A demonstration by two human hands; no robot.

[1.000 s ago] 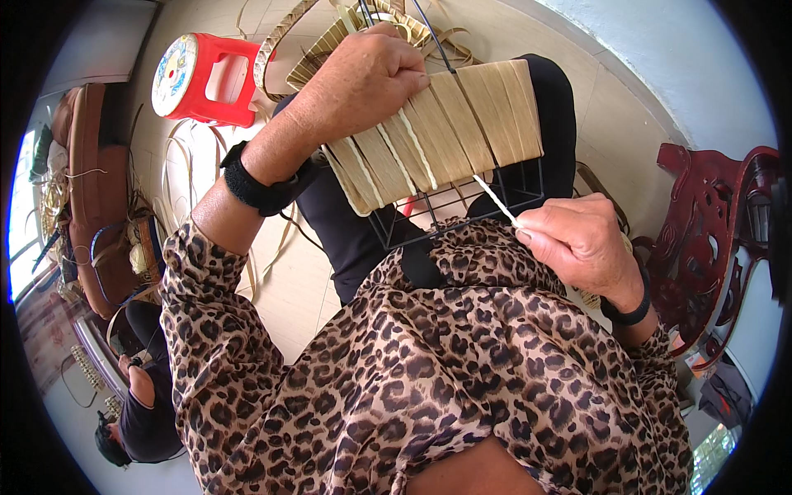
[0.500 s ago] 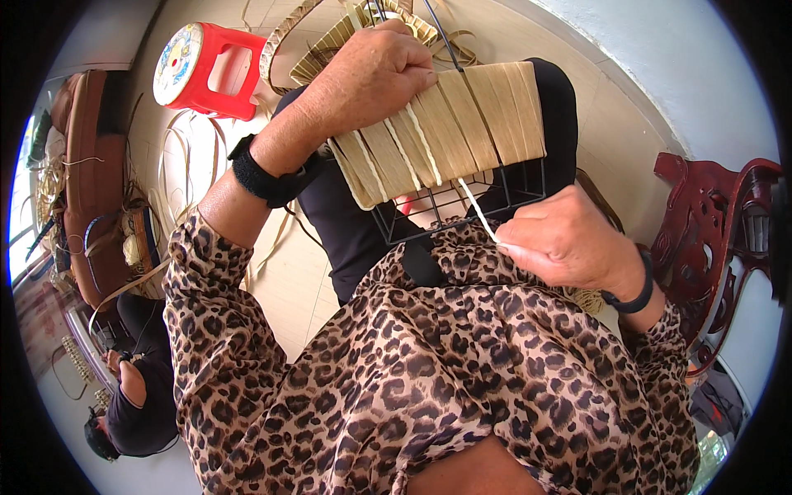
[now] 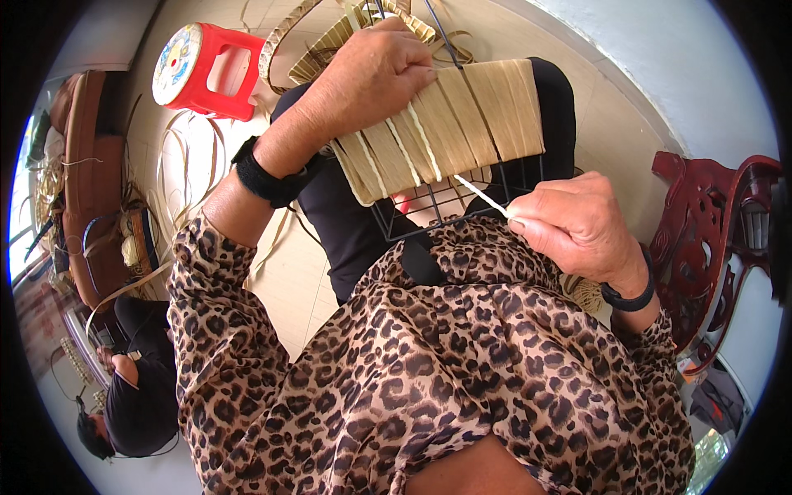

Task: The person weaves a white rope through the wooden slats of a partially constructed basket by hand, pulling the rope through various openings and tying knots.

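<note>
A basket with a black wire frame [image 3: 445,216] rests tilted across my knees. Flat tan strips [image 3: 474,115] wrap its upward side, and white twisted cords run across some of them. My left hand [image 3: 381,76] is closed over the far left edge of this basket; its fingertips are partly hidden behind the rim. To the right and nearer my body, my right hand [image 3: 577,227] pinches the end of a white cord [image 3: 481,195] between thumb and bent forefinger. The cord stretches straight from the near edge of the wrapped side to those fingers.
Beyond my left hand lies another strip-wrapped basket [image 3: 318,59] with a curved handle. A red stool [image 3: 235,74] lies on its side at the far left. Loose strips [image 3: 194,157] trail over the floor. Carved dark wood furniture [image 3: 701,239] stands right; another person [image 3: 144,404] sits left.
My right hand has moved a little right and up, and the cord now slants more sideways. My left hand keeps its hold on the basket edge.
</note>
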